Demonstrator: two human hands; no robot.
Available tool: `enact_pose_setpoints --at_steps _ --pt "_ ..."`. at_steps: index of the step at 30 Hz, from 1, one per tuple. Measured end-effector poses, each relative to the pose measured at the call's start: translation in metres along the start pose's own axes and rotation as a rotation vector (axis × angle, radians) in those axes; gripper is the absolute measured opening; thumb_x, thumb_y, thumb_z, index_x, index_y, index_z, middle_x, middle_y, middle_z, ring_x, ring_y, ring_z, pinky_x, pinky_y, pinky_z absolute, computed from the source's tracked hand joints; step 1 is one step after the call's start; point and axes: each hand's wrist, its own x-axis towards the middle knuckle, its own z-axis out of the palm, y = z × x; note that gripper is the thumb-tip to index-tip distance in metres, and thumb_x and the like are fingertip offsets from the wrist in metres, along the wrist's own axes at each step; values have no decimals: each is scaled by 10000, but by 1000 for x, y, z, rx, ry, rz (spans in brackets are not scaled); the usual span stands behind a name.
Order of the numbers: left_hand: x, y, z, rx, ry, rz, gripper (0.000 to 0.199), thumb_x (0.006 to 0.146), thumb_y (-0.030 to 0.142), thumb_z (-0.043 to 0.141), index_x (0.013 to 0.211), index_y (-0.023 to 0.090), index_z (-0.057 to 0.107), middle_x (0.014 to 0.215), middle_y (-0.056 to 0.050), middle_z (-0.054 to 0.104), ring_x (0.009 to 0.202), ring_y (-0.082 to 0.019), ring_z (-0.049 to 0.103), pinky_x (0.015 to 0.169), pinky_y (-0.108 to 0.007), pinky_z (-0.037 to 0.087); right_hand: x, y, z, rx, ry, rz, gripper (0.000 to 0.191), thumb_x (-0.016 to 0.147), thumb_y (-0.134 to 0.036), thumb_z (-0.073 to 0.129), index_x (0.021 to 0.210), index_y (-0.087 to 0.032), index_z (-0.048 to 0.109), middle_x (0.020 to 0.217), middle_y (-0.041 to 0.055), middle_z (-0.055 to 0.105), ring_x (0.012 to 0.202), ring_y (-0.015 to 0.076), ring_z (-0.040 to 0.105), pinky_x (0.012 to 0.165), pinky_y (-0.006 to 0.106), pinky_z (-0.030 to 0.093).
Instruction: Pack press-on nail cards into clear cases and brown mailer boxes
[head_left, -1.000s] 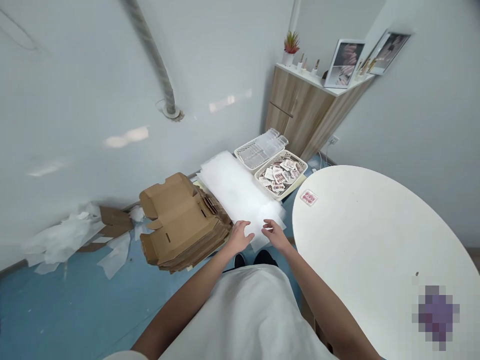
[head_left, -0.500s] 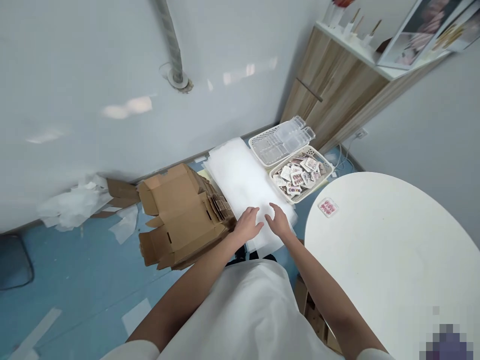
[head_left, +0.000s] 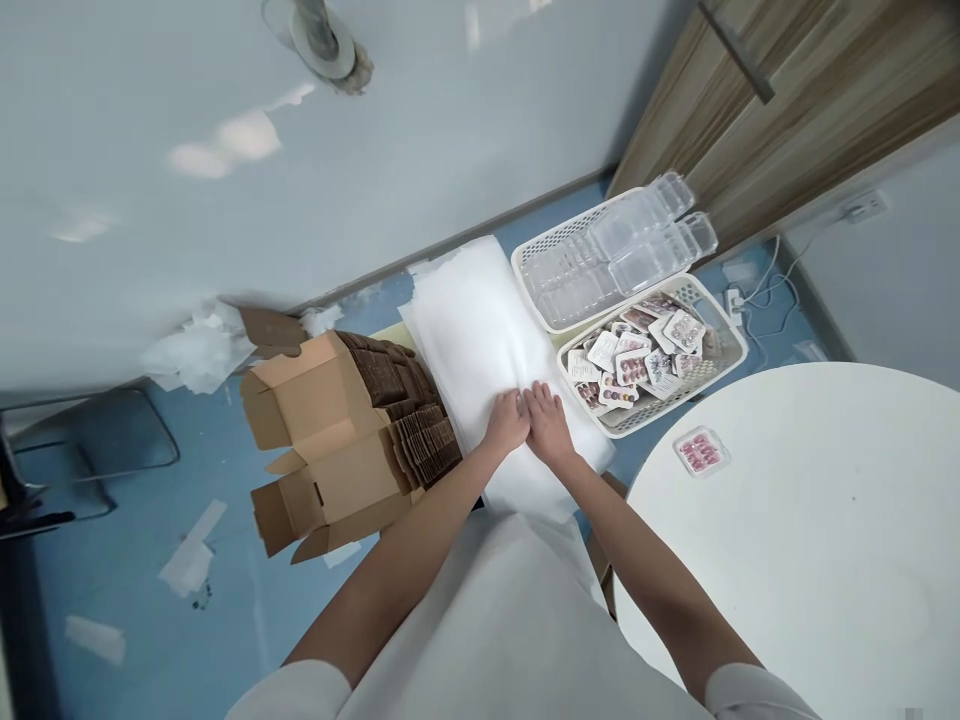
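My left hand (head_left: 508, 422) and my right hand (head_left: 549, 425) are side by side on a stack of white sheets (head_left: 472, 330), their thumbs close together. The fingers of both look curled onto the top sheet, which is creased just beyond them. Whether a fold of the sheet is pinched between them is too small to tell. Flat brown cardboard boxes (head_left: 337, 400) are stacked left of the sheets. On the right side, one white basket (head_left: 534, 300) bears clear plastic trays (head_left: 637, 240), and another basket (head_left: 724, 350) contains many printed cards (head_left: 634, 366).
A round white table (head_left: 810, 560) stands at the right, with a small clear pack of pink pieces (head_left: 702, 452) on it. Crumpled white wrapping (head_left: 202, 350) lies by the wall. A dark-framed object (head_left: 97, 450) is at the left; a wooden cabinet (head_left: 795, 120) stands behind.
My hands have come together and down onto the sheets; before, they were apart with fingers spread. The view has tilted downward, and the baskets look closer.
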Motion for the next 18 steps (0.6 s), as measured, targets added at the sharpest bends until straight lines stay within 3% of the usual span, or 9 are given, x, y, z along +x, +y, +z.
enact_pose_setpoints --at_steps 3,6,11,15,18 --pt "4 -1 0 -181 48 -21 226 803 240 424 937 182 596 942 -73 629 896 -187 566 820 -316 414 0 -7 0 59 -32 -58 550 780 -130 385 1324 -116 308 1391 137 315 1323 252 179 1048 494 144" --pt "9 -4 0 -457 124 -151 188 793 276 459 851 172 605 846 -58 639 795 -163 581 752 -295 437 5 -9 -2 162 -45 -90 561 780 -148 394 1333 -160 303 1384 99 340 1314 228 217 1056 489 140" --pt "14 -3 0 -750 160 -297 177 751 333 528 748 158 556 704 -21 576 626 -110 538 610 -254 441 10 -6 -8 346 -64 -86 497 756 -142 410 1245 -225 436 1337 58 415 1269 217 316 1033 495 209" --pt "13 0 -4 -746 185 -332 150 762 301 503 711 162 529 635 10 508 551 -83 485 573 -243 427 8 -6 -17 429 85 -2 351 778 -162 407 1088 -228 558 1248 59 488 1183 197 417 1005 420 307" --pt "10 -1 -6 -694 198 -314 166 793 300 450 717 168 516 632 13 486 538 -83 458 554 -239 417 10 -9 -23 423 250 74 348 778 -258 474 1119 -204 516 1295 91 409 1213 229 356 1003 426 301"
